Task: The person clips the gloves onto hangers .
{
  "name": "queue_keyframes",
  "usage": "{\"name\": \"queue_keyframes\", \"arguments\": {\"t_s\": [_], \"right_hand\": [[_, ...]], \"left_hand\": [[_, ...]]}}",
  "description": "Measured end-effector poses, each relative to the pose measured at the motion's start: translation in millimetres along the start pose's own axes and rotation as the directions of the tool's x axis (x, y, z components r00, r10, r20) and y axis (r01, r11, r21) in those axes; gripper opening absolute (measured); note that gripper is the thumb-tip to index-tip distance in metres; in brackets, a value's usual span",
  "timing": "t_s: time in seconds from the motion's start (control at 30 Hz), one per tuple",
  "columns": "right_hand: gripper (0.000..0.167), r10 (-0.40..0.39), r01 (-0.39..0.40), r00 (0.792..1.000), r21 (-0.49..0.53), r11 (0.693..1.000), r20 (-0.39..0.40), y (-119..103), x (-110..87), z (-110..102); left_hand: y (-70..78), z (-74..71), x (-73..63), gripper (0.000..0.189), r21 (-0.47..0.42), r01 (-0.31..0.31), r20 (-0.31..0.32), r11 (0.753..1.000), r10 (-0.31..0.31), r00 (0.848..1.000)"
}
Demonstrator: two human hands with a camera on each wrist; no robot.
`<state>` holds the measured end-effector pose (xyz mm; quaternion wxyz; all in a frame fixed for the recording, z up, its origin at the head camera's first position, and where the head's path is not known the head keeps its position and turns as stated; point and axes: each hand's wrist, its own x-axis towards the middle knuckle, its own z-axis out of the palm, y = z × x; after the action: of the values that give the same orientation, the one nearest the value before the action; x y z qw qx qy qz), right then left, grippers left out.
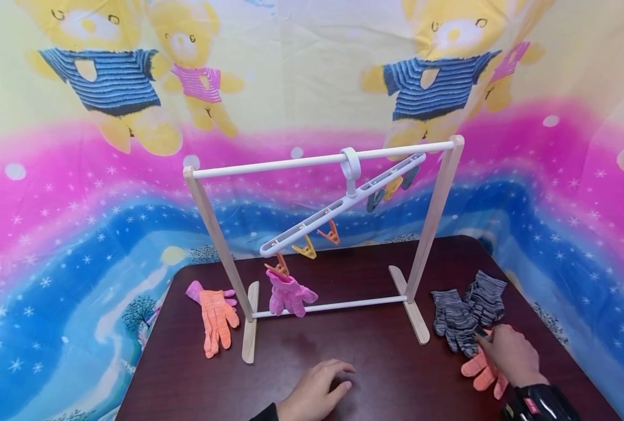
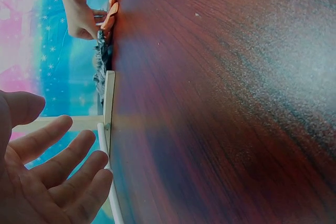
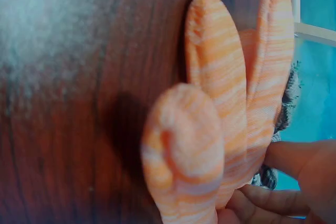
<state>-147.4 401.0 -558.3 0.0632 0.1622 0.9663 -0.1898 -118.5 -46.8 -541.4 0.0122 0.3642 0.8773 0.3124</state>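
My right hand [image 1: 514,354] is at the right side of the table, gripping an orange striped knit glove [image 1: 482,371]. Its thumb and fingers [image 3: 286,200] close on the lower part of that glove, whose finger ends point away from the hand in the right wrist view. Two grey-black knit gloves [image 1: 454,318] lie just beyond, overlapping the hold in the head view. Over the front middle of the table is my left hand [image 1: 317,389], its fingers loosely spread and holding nothing. A small pink glove [image 1: 290,294] hangs from an orange clip [image 1: 278,266] on the white hanger [image 1: 338,204].
A wooden stand [image 1: 430,216] with a white top bar [image 1: 280,165] carries the tilted hanger. More clips, yellow [image 1: 305,248], orange and grey, hang along it. Left of the stand an orange glove [image 1: 217,318] overlaps a pink glove [image 1: 195,289] on the dark table [image 1: 343,345].
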Motion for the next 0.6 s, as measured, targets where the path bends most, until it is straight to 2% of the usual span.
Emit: {"name": "queue_keyframes", "arguments": {"t_s": [0.33,0.6], "right_hand": [[0.038,-0.037,0.038,0.999,0.048,0.998,-0.016,0.1,-4.7,2.2],[0.016,-0.088,0.085,0.995,0.075,0.994,0.042,6.9,2.4,-0.7]], "left_hand": [[-1.4,1.4,-1.3,0.024,-0.014,-0.021,-0.026,1.0,0.021,0.999],[-2.8,2.5,-2.5,0.024,-0.01,-0.003,-0.034,1.0,0.003,0.999]]}}
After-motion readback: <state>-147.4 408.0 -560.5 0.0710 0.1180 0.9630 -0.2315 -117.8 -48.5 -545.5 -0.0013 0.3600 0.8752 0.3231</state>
